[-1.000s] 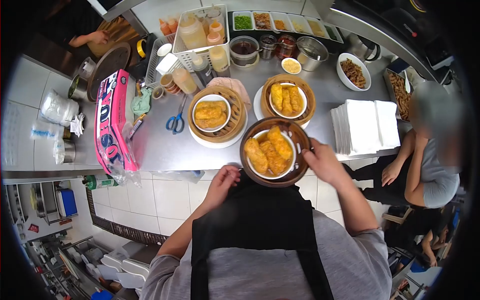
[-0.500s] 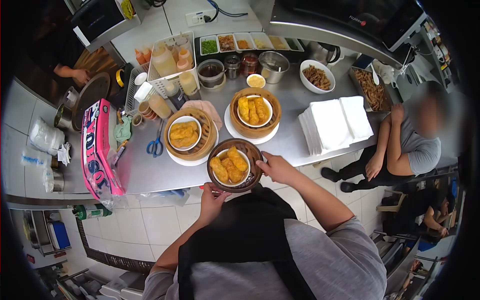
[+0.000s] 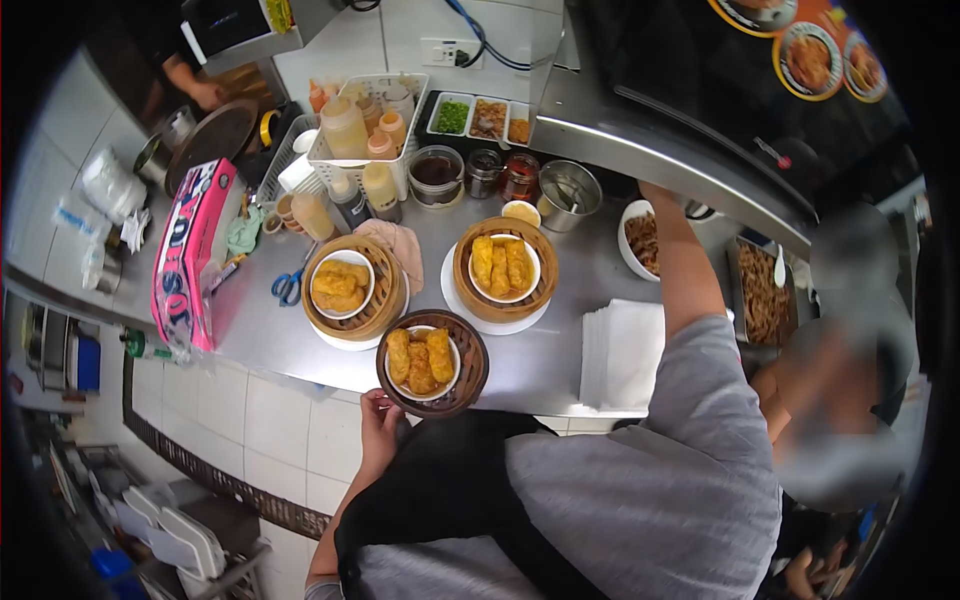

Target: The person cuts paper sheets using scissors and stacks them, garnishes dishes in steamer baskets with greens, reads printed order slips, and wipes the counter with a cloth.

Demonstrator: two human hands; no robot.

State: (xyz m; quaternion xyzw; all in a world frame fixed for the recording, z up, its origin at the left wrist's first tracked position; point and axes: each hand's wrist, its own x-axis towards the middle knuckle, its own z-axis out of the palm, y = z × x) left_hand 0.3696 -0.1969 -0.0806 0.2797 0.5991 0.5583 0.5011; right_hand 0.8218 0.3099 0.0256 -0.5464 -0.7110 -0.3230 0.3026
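Note:
A dark bamboo steamer (image 3: 474,366) sits at the counter's front edge, holding a white bowl of golden rolls (image 3: 422,362) in sauce. My left hand (image 3: 380,424) grips its lower left rim with bent fingers. My right forearm (image 3: 690,268) stretches over the counter to the back; the hand itself is hidden under the metal shelf. Behind the dark steamer stand two lighter bamboo steamers, a left one (image 3: 385,312) and a right one (image 3: 545,287), each on a white plate with a bowl of similar rolls.
Squeeze bottles in a white basket (image 3: 411,160), sauce jars and a metal pot (image 3: 571,195) line the back. Blue scissors (image 3: 288,288) and a pink package (image 3: 195,255) lie left. White napkins (image 3: 625,355) are at right, beside another person. A metal shelf (image 3: 660,150) overhangs the back right.
My right hand has left the dark steamer and reached to the back right, out of sight. The rolls in that bowl now lie side by side. My left hand stays at the rim. The view has turned.

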